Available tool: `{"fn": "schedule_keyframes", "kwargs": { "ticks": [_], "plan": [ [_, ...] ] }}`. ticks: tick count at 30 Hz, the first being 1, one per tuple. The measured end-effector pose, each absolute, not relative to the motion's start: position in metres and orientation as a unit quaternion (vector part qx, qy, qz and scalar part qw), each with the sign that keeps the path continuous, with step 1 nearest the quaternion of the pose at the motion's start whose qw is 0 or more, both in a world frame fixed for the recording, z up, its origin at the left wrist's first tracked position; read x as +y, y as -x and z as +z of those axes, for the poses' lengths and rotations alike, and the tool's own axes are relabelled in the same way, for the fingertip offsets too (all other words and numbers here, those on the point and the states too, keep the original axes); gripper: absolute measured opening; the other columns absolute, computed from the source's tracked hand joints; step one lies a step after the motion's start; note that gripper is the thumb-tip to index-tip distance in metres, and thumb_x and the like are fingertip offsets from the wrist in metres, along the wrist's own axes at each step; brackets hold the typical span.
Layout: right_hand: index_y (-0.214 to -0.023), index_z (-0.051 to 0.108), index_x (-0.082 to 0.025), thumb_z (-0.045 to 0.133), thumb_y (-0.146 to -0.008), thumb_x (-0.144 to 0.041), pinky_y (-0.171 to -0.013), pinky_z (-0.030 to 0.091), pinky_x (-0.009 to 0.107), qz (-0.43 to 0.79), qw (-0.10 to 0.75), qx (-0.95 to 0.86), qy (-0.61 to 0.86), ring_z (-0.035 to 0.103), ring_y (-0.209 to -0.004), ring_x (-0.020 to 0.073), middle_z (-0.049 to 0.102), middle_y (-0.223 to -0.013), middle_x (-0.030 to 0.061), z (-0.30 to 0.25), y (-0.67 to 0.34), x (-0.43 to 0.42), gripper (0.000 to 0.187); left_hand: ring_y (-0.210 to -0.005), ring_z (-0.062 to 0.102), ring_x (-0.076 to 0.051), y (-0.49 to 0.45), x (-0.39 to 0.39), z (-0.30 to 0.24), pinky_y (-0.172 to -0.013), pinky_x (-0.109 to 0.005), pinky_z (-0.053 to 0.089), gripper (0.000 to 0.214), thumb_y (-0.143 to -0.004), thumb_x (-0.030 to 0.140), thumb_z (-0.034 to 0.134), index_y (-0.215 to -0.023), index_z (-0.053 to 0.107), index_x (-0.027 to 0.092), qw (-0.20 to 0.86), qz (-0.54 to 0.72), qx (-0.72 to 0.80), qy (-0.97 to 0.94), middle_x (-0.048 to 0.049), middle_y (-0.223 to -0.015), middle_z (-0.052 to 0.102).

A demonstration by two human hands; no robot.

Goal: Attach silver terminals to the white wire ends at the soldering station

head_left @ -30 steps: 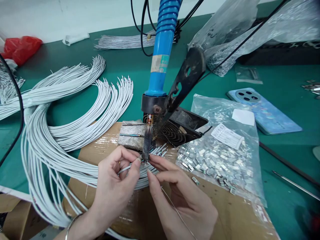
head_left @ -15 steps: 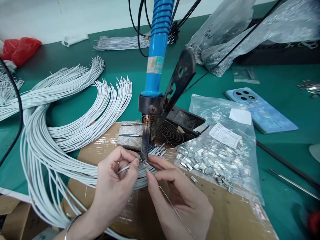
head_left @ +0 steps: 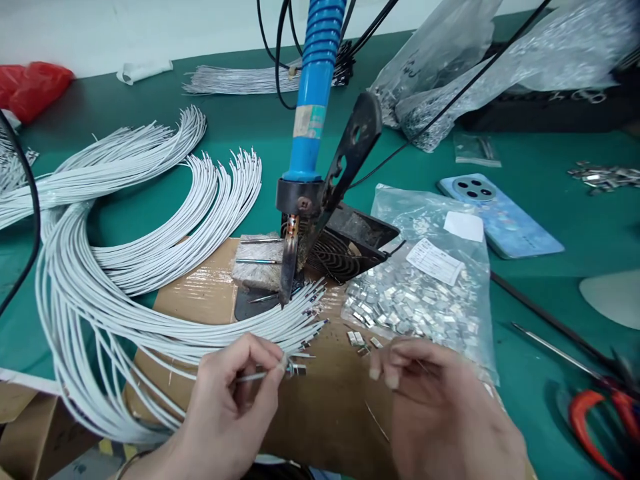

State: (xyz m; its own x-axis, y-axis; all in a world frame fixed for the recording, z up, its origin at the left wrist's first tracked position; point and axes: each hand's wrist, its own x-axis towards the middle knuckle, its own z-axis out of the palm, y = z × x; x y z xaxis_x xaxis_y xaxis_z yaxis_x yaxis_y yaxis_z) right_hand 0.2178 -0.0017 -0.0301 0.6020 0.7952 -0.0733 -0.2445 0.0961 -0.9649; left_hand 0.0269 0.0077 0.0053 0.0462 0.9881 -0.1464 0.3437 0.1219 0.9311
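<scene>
Wire (head_left: 253, 377) pinched in left hand (head_left: 237, 393); right hand (head_left: 445, 400) apart

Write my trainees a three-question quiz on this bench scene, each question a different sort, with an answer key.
1. Multiple choice: What is in the left hand's grip? A) pen B) white wire C) cup
2. True or false: The blue-handled soldering iron points tip-down.
3. Fill in: At the upper right of the clear bag of metal pieces lies a blue ____.

Key: 1. B; 2. True; 3. phone
</scene>
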Motion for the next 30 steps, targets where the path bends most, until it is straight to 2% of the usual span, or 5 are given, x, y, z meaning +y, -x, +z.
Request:
{"fn": "schedule_keyframes", "kwargs": {
  "ticks": [5,13,21,24,30],
  "plan": [
    [-0.082,0.086,-0.022,0.060,-0.096,-0.052,-0.075,0.062,0.040,0.375,0.695,-0.117,0.602,0.076,-0.070,0.0235,0.081,-0.077,0.0092,-0.048,-0.262,-0.025,0.042,-0.076,0.075,-0.021,0.005,-0.011,-0.002,-0.077,-0.033,0.058,0.023,-0.086,0.004,0.066,-0.086,0.076,0.024,0.392,0.261,0.445,-0.762,-0.0048,-0.085,0.082],
    [-0.091,0.083,-0.016,0.058,-0.099,-0.068,-0.085,0.061,0.045,0.298,0.582,-0.259,0.711,0.078,-0.088,0.0285,0.084,-0.096,0.0124,-0.062,-0.248,-0.034,0.058,-0.089,0.076,-0.020,0.036,-0.045,-0.036,-0.078,-0.026,0.061,0.050,-0.098,0.006,0.061,-0.145,0.062,0.025,0.202,0.244,0.543,-0.778,-0.0083,-0.105,0.071],
    [-0.090,0.083,-0.016,0.072,-0.092,-0.052,-0.053,0.058,0.032,0.198,0.492,-0.395,0.750,0.068,-0.056,0.0198,0.080,-0.075,0.0082,-0.058,-0.245,-0.028,0.038,-0.090,0.074,-0.024,0.031,-0.026,-0.025,-0.080,-0.031,0.059,0.018,-0.100,0.010,0.055,-0.099,0.068,0.024,0.167,0.231,0.524,-0.803,-0.0065,-0.096,0.070],
    [-0.083,0.084,-0.018,0.077,-0.086,-0.049,-0.049,0.051,0.029,0.179,0.460,-0.417,0.763,0.061,-0.051,0.0170,0.075,-0.067,0.0050,-0.059,-0.245,-0.026,0.032,-0.105,0.071,-0.027,0.040,-0.023,-0.013,-0.087,-0.032,0.058,0.017,-0.102,0.015,0.053,-0.095,0.066,0.025,0.251,0.220,0.515,-0.790,-0.0105,-0.106,0.071],
    [-0.086,0.083,-0.020,0.078,-0.084,-0.052,-0.055,0.050,0.031,0.170,0.419,-0.458,0.765,0.059,-0.057,0.0178,0.069,-0.068,0.0021,-0.066,-0.238,-0.019,0.032,-0.077,0.071,-0.018,0.040,-0.016,0.014,-0.071,-0.022,0.052,0.014,-0.103,0.020,0.057,-0.103,0.068,0.030,0.436,0.111,0.463,-0.764,0.0019,-0.087,0.075]
  ]
}}
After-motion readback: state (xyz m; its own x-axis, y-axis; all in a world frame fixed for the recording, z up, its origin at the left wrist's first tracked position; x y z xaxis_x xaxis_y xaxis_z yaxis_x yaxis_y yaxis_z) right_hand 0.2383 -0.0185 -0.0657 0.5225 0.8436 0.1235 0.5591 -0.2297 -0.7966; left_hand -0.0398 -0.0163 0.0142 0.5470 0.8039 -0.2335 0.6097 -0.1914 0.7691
